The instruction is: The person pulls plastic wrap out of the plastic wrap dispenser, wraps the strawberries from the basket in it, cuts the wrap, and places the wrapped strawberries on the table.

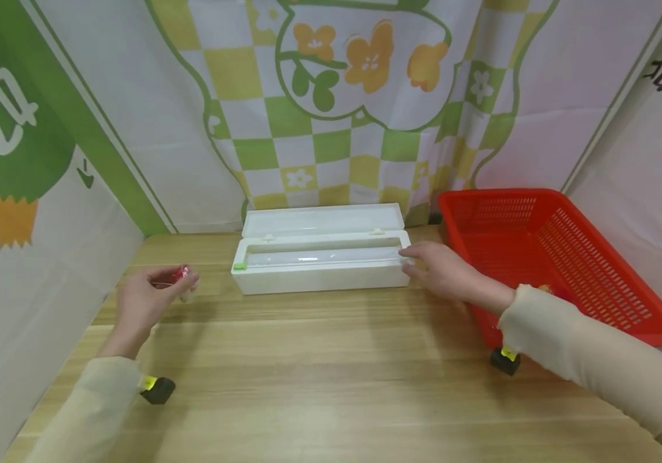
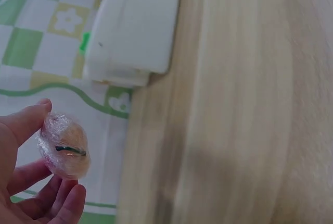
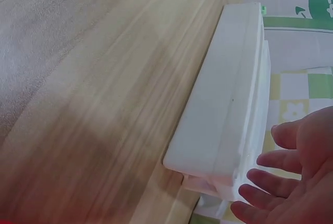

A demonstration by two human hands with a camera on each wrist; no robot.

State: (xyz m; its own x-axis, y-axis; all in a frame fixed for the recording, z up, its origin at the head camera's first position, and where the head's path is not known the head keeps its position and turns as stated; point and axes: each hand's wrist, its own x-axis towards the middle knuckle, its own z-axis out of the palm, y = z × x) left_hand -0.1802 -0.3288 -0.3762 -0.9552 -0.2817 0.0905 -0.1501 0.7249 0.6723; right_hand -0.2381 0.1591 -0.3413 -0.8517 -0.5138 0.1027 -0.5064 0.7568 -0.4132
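Note:
My left hand [image 1: 144, 297] pinches a small round fruit-like thing [image 2: 66, 146] wrapped in clear film, above the table's left side. It looks pale with a dark stem-like strip in the left wrist view, and red in the head view. A white cling film box [image 1: 325, 278] stands at the back of the table with its lid [image 1: 323, 220] raised. Inside lies a roll of clear film [image 1: 331, 256]; a green slider [image 1: 240, 265] sits at the left end. My right hand [image 1: 443, 270] is at the box's right end, fingers loosely extended; contact is hard to tell.
A red plastic basket [image 1: 608, 270] stands on the right, partly behind my right forearm, with a small orange-brown item [image 1: 545, 289] visible in it. Patterned cloth [image 1: 336, 148] hangs close behind the box and along both sides of the wooden table [image 1: 319, 373].

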